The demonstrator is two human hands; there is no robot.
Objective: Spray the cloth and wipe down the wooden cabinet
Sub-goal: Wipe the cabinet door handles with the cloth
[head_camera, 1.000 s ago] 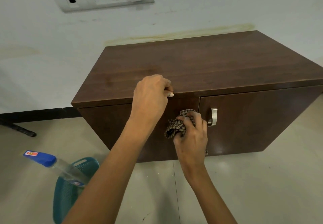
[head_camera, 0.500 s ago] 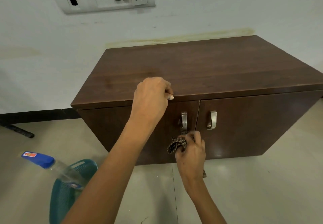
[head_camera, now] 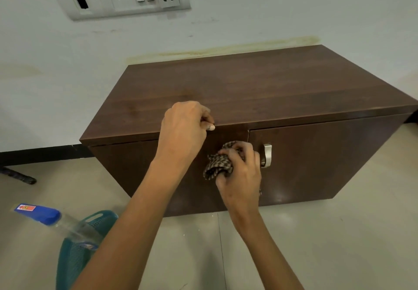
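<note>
Checked cloth (head_camera: 218, 165) is bunched against the front of the wooden cabinet (head_camera: 260, 90), just left of the metal door handle (head_camera: 267, 155). My right hand (head_camera: 239, 172) has it, fingers (head_camera: 248, 151) clamped round the wad, wrist coming up from below. My left hand (head_camera: 183, 129) sits at the top's front edge, fingers (head_camera: 207, 122) curled onto the lip, forearm stretched forward. The spray bottle (head_camera: 56, 219) leans out of the teal basket (head_camera: 77, 249), well apart.

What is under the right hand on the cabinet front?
A bunched checked cloth, gripped by the right hand against the left door of the cabinet. The door surface behind them is covered; only the right door's handle shows.
</note>
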